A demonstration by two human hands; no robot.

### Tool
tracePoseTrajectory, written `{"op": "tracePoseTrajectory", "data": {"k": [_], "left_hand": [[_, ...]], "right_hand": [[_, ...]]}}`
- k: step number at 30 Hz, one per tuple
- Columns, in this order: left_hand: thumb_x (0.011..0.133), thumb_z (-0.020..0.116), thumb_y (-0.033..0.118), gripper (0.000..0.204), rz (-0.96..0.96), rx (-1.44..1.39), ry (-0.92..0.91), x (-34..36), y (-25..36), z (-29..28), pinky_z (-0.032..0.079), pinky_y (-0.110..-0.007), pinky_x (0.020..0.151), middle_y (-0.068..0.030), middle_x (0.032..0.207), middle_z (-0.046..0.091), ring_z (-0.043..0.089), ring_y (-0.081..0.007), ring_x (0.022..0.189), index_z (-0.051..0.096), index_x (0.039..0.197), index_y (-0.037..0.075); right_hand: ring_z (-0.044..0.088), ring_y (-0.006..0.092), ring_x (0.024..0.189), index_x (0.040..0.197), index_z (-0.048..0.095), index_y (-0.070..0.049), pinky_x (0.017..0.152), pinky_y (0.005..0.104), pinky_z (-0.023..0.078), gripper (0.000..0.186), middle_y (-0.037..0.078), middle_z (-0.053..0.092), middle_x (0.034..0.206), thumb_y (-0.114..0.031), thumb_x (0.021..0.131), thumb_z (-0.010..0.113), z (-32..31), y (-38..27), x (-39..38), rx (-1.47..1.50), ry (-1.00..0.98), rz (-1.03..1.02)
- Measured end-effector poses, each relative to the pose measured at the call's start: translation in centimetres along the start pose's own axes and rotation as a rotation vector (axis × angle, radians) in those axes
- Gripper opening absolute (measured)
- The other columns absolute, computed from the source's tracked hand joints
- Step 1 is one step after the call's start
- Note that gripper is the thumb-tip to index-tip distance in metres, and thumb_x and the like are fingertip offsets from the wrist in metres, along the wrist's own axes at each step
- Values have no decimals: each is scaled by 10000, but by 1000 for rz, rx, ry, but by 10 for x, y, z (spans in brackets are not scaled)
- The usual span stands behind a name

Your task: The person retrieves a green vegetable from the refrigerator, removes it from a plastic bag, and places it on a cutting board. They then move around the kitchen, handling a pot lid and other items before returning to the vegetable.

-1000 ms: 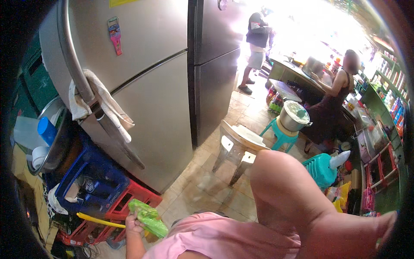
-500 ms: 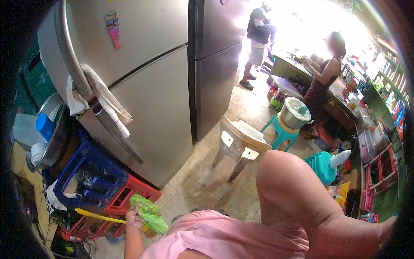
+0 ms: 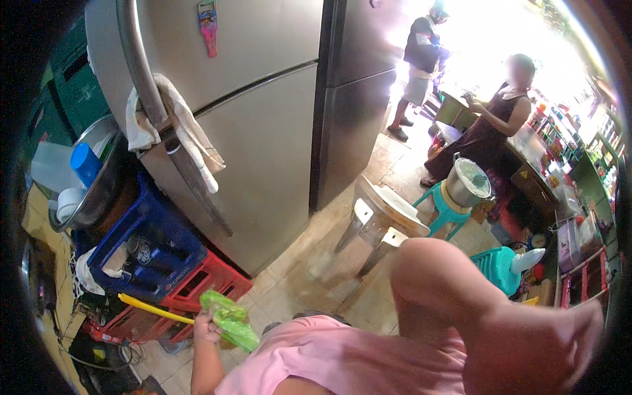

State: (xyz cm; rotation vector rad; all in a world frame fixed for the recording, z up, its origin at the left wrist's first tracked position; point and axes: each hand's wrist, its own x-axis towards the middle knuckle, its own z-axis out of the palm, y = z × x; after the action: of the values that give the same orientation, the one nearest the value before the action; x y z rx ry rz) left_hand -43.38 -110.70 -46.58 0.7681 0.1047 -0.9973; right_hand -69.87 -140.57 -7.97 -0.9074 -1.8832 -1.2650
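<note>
One yellow stick (image 3: pixel 155 308) slants past red crates (image 3: pixel 230 280) toward the left hand (image 3: pixel 207 327), whose fingers pinch a green plastic bag (image 3: pixel 237 332) beside the pink shirt (image 3: pixel 329 362); farther right come a plastic chair (image 3: pixel 394 210) and the blurred right hand (image 3: pixel 579 345), its fingers' state impossible to tell

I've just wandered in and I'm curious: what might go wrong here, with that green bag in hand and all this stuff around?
The thin green bag in the left hand might catch on the red crate, which appears close by.

The pot perched above a turquoise stool could tip if someone bumps the stool.

The blue cup in the metal basin leans and might topple if the basin is knocked.
</note>
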Motion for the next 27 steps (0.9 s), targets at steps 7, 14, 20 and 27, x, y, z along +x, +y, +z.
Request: {"op": "tracePoseTrajectory", "data": {"k": [7, 14, 20, 27], "left_hand": [[832, 542, 154, 192, 184, -117, 88, -20, -4, -9, 334, -189, 311, -18, 697, 578, 380, -18, 362, 521, 1011, 87], [873, 493, 197, 240, 523, -304, 348, -97, -6, -4, 500, -274, 477, -103, 796, 597, 527, -109, 475, 525, 1033, 21], [874, 494, 144, 137, 698, -334, 229, -158, -29, -24, 326, -224, 337, 34, 448, 367, 340, -63, 333, 505, 960, 37], [868, 512, 138, 130, 807, -408, 408, -255, -46, -3, 350, -226, 382, 31, 565, 462, 372, -25, 396, 508, 959, 44]], "right_hand": [[418, 193, 848, 678, 514, -106, 767, 350, 347, 93, 42, 448, 851, -161, 710, 582, -21, 38, -149, -1073, 429, 416], [374, 69, 641, 739, 476, -154, 592, 259, 308, 71, -48, 420, 688, -176, 777, 531, 117, 44, -318, 452, 1060, 2499], [436, 97, 617, 741, 468, -135, 546, 242, 364, 85, -21, 467, 693, -70, 751, 522, 146, 81, -346, 546, 700, 2393], [446, 107, 624, 775, 457, -84, 581, 247, 387, 62, 5, 466, 683, -58, 784, 512, 219, 182, -349, 800, 699, 1938]]}}
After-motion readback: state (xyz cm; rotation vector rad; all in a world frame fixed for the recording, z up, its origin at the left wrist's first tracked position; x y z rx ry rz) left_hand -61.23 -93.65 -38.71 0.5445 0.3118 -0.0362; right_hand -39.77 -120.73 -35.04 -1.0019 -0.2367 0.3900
